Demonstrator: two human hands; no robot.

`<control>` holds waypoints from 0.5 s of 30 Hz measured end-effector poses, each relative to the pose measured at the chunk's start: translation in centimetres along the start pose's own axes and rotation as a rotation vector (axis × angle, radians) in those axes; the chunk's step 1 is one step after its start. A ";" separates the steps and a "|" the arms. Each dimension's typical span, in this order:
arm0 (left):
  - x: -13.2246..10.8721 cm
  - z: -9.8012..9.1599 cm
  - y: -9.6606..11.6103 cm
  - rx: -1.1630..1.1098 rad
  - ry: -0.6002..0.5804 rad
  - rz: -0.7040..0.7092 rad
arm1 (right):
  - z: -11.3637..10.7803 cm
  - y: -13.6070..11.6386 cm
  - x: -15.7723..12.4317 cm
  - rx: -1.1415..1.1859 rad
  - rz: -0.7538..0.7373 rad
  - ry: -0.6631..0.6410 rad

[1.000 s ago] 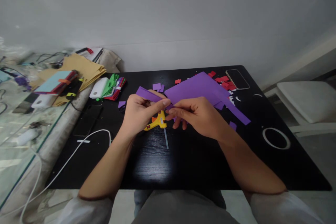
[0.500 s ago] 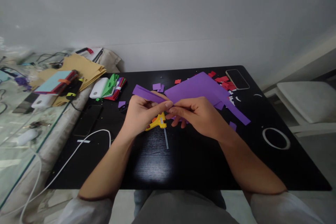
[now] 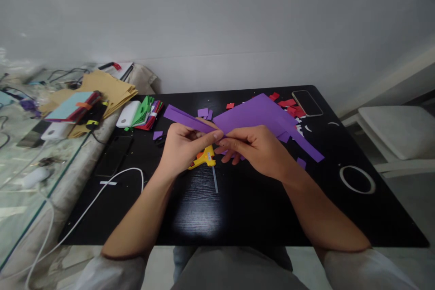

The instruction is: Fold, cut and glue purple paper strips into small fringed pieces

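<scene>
Both hands meet above the middle of the black table. My left hand (image 3: 185,147) is closed round a folded purple paper strip (image 3: 183,118), whose loose end points up and left. The strip's other end lies between the fingertips of my right hand (image 3: 253,147), thumb and index finger pinched together. A yellow glue gun (image 3: 206,157) lies under the hands, partly covered by them, with a clear glue stick (image 3: 215,180) coming out toward me. Behind my right hand rests a large purple sheet (image 3: 260,113), with a narrow purple strip running off to the right.
Red paper scraps (image 3: 295,109) and a phone (image 3: 307,103) lie at the back right, a white ring (image 3: 357,179) nearer. Bundled coloured papers (image 3: 147,113), a dark phone (image 3: 113,156) and a white cable (image 3: 131,170) are on the left. A white chair (image 3: 397,131) stands at the right.
The purple strip in my hands has slid a little up and to the left, so more of its loose end shows. Both hands have stayed almost in place.
</scene>
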State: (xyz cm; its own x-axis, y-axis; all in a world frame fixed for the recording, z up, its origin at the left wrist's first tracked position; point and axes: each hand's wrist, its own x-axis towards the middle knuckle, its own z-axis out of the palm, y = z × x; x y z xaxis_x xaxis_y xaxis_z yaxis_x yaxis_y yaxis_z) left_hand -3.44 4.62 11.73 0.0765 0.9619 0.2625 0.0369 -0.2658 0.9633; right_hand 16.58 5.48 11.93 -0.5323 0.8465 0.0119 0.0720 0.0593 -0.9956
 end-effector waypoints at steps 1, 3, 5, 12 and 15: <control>0.0 0.1 0.1 -0.006 -0.006 0.009 | 0.1 0.0 0.0 0.006 -0.001 -0.002; 0.0 0.2 0.2 -0.005 -0.002 0.022 | 0.1 0.0 0.0 0.019 -0.002 -0.008; 0.0 0.2 0.2 0.004 -0.002 0.019 | 0.2 0.0 0.0 0.031 0.001 -0.015; 0.2 -1.5 -1.0 -0.047 0.175 0.044 | 0.0 0.1 0.0 0.061 0.023 -0.033; 0.7 -2.7 -1.2 -0.115 0.278 0.103 | 0.0 0.1 0.1 0.056 0.037 -0.039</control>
State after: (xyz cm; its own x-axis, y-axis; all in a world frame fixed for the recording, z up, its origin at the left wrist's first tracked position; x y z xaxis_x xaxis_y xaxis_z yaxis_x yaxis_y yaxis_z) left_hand -6.09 5.79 10.96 -0.2021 0.9152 0.3487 -0.0715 -0.3689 0.9267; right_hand 16.56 5.54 11.88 -0.5627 0.8262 -0.0274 0.0451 -0.0024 -0.9990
